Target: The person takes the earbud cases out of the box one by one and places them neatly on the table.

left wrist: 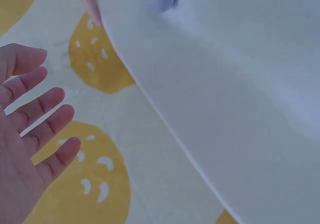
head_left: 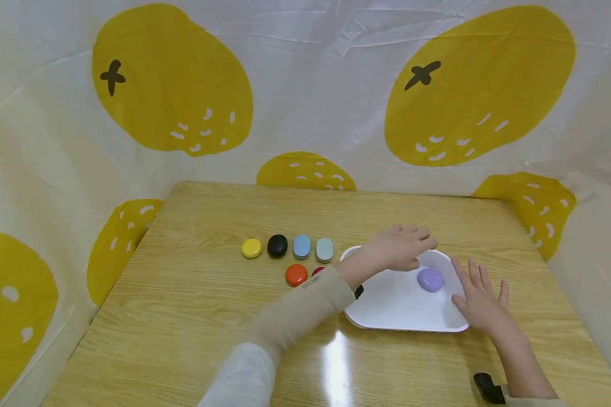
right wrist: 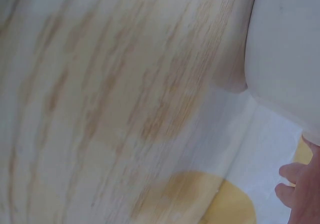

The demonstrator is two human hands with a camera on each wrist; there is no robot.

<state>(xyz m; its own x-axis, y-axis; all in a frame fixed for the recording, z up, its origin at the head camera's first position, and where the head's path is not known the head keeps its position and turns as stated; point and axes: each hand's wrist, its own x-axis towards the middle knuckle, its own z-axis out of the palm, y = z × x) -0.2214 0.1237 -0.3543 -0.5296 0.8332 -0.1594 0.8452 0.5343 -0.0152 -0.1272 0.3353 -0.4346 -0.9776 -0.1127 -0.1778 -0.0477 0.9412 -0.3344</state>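
A white oval tray (head_left: 387, 299) sits on the table with a smooth purple pebble-shaped piece (head_left: 430, 279) inside, near its right end. My left hand (head_left: 399, 249) reaches over the tray's far side. In the left wrist view the fingers of my left hand (left wrist: 35, 119) are spread and hold nothing. At the tray's right end is my right hand (head_left: 481, 297), fingers extended, thumb and fingertips right at the rim. The right wrist view shows the tray's outer wall (right wrist: 282, 58) with part of my right hand (right wrist: 305, 189) beside it.
Left of the tray lie rounded pieces: yellow (head_left: 252, 249), black (head_left: 277, 246), blue (head_left: 301, 247), pale green (head_left: 324, 250) and orange (head_left: 296, 275). A dark red piece (head_left: 318, 271) is partly hidden by my left sleeve. Printed fabric (head_left: 315, 102) hangs behind the wooden table (head_left: 183, 316).
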